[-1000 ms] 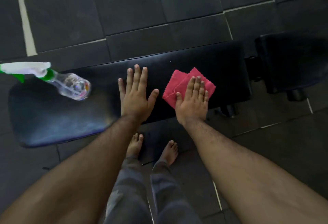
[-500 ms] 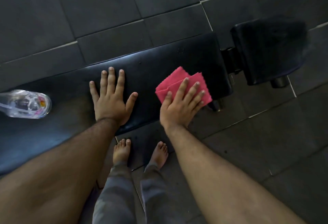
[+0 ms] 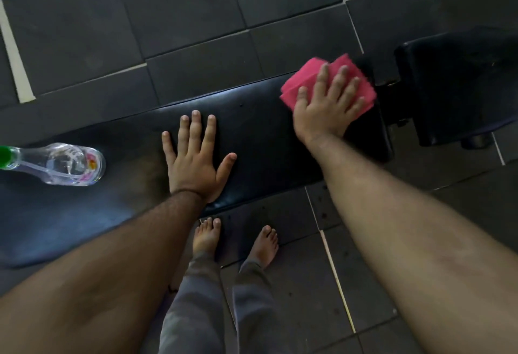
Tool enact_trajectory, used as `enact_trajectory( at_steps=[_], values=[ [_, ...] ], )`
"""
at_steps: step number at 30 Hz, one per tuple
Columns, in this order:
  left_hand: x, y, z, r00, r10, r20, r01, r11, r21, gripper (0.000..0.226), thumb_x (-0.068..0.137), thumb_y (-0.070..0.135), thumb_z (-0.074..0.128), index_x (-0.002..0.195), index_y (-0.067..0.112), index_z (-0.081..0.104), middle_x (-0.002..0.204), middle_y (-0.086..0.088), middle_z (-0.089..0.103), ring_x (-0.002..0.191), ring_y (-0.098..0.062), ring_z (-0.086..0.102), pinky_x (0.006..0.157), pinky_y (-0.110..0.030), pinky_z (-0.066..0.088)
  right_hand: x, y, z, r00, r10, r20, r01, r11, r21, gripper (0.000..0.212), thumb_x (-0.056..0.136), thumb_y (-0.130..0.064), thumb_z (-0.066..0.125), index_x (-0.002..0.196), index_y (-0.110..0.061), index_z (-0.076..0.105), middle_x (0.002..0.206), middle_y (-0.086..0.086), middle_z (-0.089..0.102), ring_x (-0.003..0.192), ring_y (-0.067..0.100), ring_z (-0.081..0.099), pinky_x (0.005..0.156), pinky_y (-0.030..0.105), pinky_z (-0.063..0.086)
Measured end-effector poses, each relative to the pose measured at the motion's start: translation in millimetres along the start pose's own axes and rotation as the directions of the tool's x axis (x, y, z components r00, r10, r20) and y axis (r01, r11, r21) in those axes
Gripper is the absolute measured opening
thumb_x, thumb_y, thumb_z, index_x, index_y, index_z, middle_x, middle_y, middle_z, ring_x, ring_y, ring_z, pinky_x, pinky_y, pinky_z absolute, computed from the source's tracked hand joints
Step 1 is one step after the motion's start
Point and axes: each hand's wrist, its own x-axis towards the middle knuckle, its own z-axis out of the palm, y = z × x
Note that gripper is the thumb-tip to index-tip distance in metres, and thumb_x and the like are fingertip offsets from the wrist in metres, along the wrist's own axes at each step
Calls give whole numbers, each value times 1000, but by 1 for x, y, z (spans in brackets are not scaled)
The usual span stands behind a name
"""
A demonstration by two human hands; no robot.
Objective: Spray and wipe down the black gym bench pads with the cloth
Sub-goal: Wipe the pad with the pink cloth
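Observation:
The long black bench pad (image 3: 266,129) runs left to right below me. My right hand (image 3: 325,109) presses a folded pink cloth (image 3: 305,79) flat against the pad's far right corner, fingers spread over it. My left hand (image 3: 196,157) rests palm down on the middle of the pad, fingers apart, holding nothing. A clear spray bottle (image 3: 64,164) with a green collar lies on its side on the pad's left part. A second, shorter black pad (image 3: 459,84) sits to the right, across a gap.
Dark rubber floor tiles (image 3: 196,17) surround the bench, with a pale strip (image 3: 14,53) at the far left. My bare feet (image 3: 235,241) stand right against the bench's near edge. A round bench foot (image 3: 476,140) shows under the right pad.
My right hand has slid the pink cloth from the pad's near edge up and rightward to its far right corner. The left hand has stayed flat on the pad.

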Motion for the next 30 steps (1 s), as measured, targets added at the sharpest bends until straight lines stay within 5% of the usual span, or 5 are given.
enact_trajectory(
  at_steps=[6,14,18,23,30],
  values=[
    [0,0,-1,1000,0,25,0,1000,-4,84,105,68,32,176,30,9,185,-4,3,171,-28,0,132,-68,-3,-111,26,17,914,-396,90,400,916,-28,72,106,-60,27,170,-34,7,179,2,4,165,32,2,131,58,2],
    [4,1,-3,1000,-3,28,3,1000,-7,84,105,68,32,176,31,7,185,-4,3,170,-29,0,132,-62,-12,26,3,-12,953,301,29,-303,950,79,79,99,-59,19,170,-28,11,179,13,1,164,39,0,129,63,0],
    [3,1,-5,1000,-5,28,6,1000,-19,84,104,66,34,176,29,11,185,-4,5,170,-29,3,132,-65,-6,-28,-62,11,986,-162,32,163,986,-32,71,105,-57,23,169,-29,15,178,13,11,163,41,6,128,65,2],
    [0,1,-11,998,12,67,-9,999,-38,94,100,81,23,177,26,14,185,-5,4,170,-29,2,132,-64,-7,-111,0,21,768,-625,141,637,768,-61,69,109,-57,26,171,-30,7,180,4,2,165,31,-1,131,60,4],
    [-1,1,-9,999,1,39,-1,1000,-17,97,99,84,28,177,27,13,185,-5,5,170,-28,1,133,-65,-4,-21,80,-23,996,64,57,-64,998,-8,73,104,-55,22,171,-29,9,179,8,6,164,34,8,131,58,6]
  ],
)
